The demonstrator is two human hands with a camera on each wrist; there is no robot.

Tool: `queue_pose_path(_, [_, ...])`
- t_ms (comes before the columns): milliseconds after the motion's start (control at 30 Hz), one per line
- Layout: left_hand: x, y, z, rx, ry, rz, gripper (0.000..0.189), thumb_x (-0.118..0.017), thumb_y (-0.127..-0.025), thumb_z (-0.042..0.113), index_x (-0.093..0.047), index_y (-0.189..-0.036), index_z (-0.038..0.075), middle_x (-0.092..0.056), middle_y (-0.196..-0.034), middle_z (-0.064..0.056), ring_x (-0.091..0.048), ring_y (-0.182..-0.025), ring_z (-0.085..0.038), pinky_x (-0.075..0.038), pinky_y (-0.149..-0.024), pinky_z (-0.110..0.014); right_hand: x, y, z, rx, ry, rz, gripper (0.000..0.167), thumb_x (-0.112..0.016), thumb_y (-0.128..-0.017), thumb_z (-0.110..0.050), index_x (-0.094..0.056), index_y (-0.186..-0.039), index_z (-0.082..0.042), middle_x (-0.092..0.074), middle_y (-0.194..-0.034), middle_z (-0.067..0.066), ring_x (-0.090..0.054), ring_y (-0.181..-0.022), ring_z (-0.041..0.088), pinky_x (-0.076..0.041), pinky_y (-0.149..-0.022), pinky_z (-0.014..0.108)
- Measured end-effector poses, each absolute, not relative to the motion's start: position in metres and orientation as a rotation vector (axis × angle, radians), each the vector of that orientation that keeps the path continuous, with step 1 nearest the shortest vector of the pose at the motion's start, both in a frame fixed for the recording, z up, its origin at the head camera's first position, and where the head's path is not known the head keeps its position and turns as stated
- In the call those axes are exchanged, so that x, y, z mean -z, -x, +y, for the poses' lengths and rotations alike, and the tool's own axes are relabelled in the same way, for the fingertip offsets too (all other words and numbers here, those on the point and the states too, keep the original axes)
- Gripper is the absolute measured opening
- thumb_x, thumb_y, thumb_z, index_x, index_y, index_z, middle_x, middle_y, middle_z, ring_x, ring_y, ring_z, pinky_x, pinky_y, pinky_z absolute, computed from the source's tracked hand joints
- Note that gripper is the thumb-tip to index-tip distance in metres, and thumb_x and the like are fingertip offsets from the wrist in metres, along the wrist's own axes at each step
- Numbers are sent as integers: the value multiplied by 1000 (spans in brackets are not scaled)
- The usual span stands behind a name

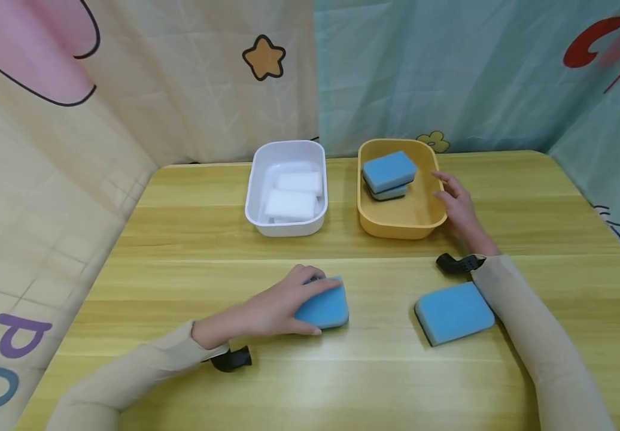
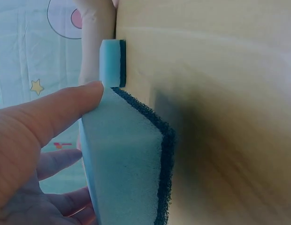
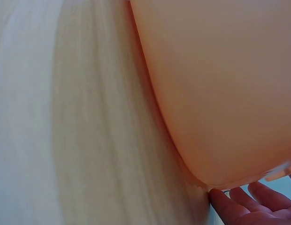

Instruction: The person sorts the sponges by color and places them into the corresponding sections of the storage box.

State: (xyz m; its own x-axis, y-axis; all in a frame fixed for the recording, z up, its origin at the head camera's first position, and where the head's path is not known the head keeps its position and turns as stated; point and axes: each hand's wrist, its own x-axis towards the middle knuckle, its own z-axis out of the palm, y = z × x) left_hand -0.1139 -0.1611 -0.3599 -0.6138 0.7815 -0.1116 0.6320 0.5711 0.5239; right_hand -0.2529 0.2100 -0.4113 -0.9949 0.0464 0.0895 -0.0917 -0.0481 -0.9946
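My left hand (image 1: 283, 302) holds a blue sponge (image 1: 325, 308) low over the table, thumb and fingers spread along its opposite edges. In the left wrist view the sponge (image 2: 124, 154) shows a dark scouring layer facing the tabletop and a shadow beside it. My right hand (image 1: 459, 206) is at the right side of the yellow tub (image 1: 396, 230), its fingertips at the rim. The right wrist view has relaxed fingers (image 3: 258, 201) by the tub's outer wall (image 3: 220, 93). Inside that tub lie two stacked blue sponges (image 1: 391, 170). Another blue sponge (image 1: 454, 312) lies beside my right forearm.
Left of the yellow tub stands a white tub (image 1: 288, 229) with white sponge blocks (image 1: 291, 203) in it. Both tubs are near the back edge of the wooden table (image 1: 197, 239). Printed curtains (image 1: 207, 78) hang close behind and at the sides.
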Motion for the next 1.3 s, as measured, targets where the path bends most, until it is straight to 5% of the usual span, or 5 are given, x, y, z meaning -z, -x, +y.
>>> queue_pose_path(567, [344,148,-136,-666,-1210,2560,76,-74,-80,32,-35,-145,18,-38,-136,-9,-34,-123,-23,-44,-95,-36,410,252,205,-2164,11,-2171,43,-41,-97,-7,-43,-139,-15,-28,-146,16,-40,-116,19,-48,-76,9])
queue_pose_path(1300, [335,191,-102,-694,-1217,2598,79,-74,-80,34,-34,-146,17,-40,-137,-12,-34,-126,-25,-43,-96,-37,411,252,207,-2191,0,-2128,42,-41,-96,-5,-45,-137,-15,-30,-144,15,-44,-110,13,-50,-75,10])
